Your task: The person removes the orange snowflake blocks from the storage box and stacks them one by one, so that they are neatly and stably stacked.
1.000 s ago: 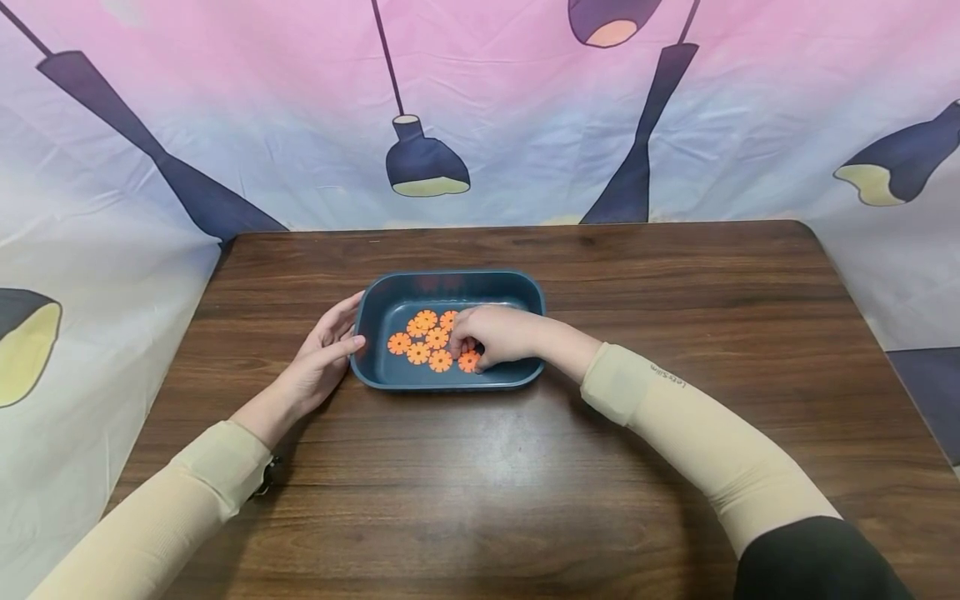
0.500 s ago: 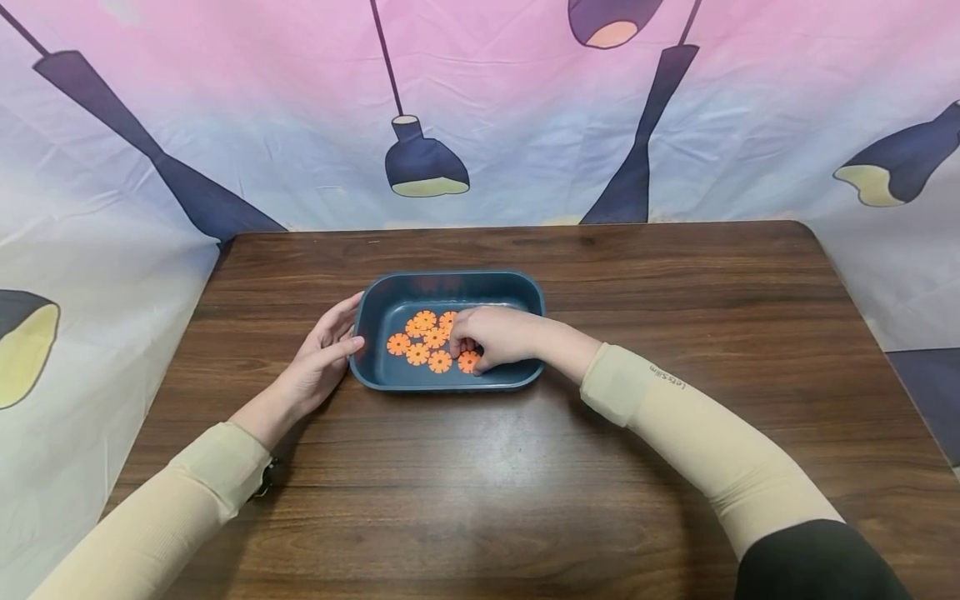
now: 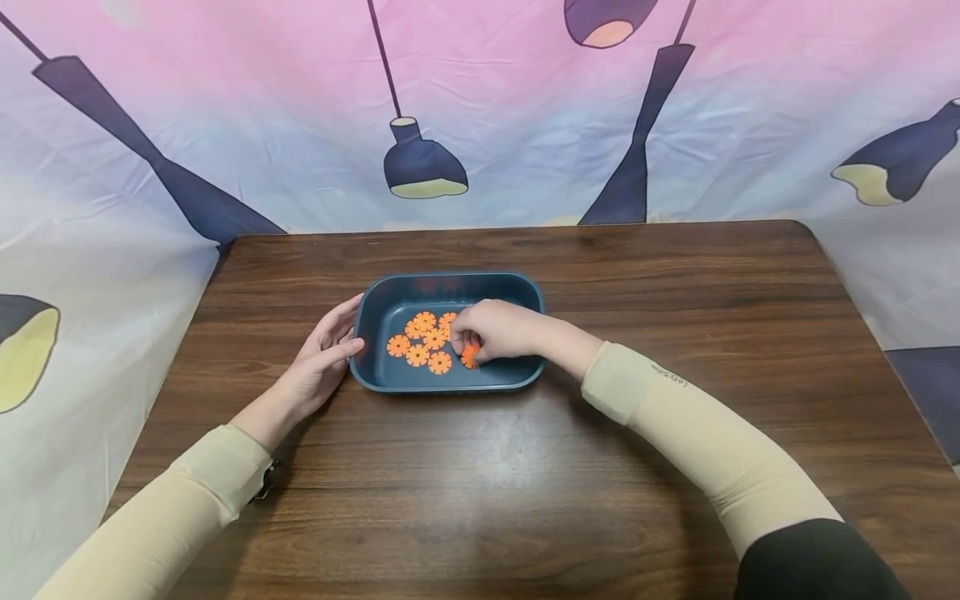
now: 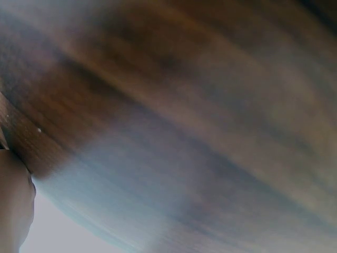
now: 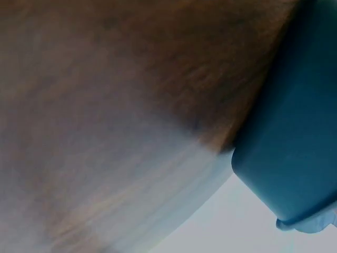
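Observation:
A dark blue rectangular tray (image 3: 442, 388) stands on the table, its outer wall filling the right side of the right wrist view. My left hand (image 3: 324, 360) holds its left end, thumb at the rim and fingers along the outside. Over the tray's right part, my right hand (image 3: 501, 328) pinches an orange notched disc (image 3: 470, 356), tilted up between thumb and fingers. Several more flat orange notched discs (image 3: 417, 355) lie on the tray floor to the left, some overlapping. The right hand partly covers the discs beneath it. The left wrist view shows mostly blurred tabletop.
The tray sits on a dark wood-grain table (image 3: 480, 500). Behind the table hangs a pink and blue cloth (image 3: 510, 117) printed with lamps. Sleeves cover both forearms.
My right hand has lifted slightly, and the disc in its fingers has gone from lying flat to tilted up. The left hand and tray stay in place.

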